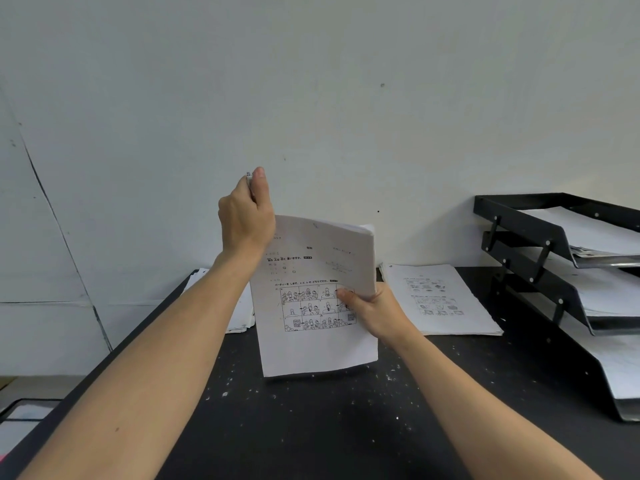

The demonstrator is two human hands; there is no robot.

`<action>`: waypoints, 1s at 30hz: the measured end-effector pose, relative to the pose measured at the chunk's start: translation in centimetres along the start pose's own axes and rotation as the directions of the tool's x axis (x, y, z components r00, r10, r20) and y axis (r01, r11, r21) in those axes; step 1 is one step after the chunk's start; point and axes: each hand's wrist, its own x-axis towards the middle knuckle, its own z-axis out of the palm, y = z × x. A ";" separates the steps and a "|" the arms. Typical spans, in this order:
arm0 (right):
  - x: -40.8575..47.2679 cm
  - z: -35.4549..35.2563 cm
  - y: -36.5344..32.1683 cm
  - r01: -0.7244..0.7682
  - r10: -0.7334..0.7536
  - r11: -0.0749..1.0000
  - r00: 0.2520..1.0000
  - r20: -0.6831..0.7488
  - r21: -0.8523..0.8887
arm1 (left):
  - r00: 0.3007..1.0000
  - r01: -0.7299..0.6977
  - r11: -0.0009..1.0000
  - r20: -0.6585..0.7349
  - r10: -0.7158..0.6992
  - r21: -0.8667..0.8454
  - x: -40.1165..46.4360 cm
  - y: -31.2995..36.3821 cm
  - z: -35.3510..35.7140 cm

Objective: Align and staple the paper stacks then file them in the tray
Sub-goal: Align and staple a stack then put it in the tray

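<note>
Here, the black desk (311,427) runs ahead of me to a pale grey wall (346,81), its top flecked with white specks. I take the black 3-tier tray (540,244) as my landmark: it stands at the desk's far right corner, with paper lying in each tier.

Just left of the tray, a flat paper stack (440,299) lies on the desk near the wall. Further left of the tray, I hold a printed paper stack (311,296) upright above the desk, its lower edge off the surface. My right hand (374,313) pinches its right edge, thumb on the front sheet. My left hand (246,216) is raised at the stack's top left corner, curled round a small metal object (249,178) that I cannot identify; only its tip shows. Furthest left of the tray, another pile of sheets (239,306) lies partly behind my left forearm, at the desk's left edge.

The desk nearest me, well left of the tray's lowest tier, is bare dark surface.
</note>
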 end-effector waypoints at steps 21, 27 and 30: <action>0.2 -0.9 0.0 -0.050 0.053 0.998 0.997 -0.057 0.049 | 0.802 0.446 0.665 -0.062 -0.594 -0.599 2.7 -0.8 -1.9; 0.2 -2.4 0.4 -0.090 0.108 0.987 0.984 -0.139 0.133 | 0.794 0.607 0.759 0.161 -0.586 -0.234 -1.9 -4.6 -0.8; 0.1 -2.7 0.5 -0.086 0.107 0.987 0.983 -0.151 0.139 | 0.761 0.586 0.810 0.339 -0.553 0.006 -4.8 -6.7 0.0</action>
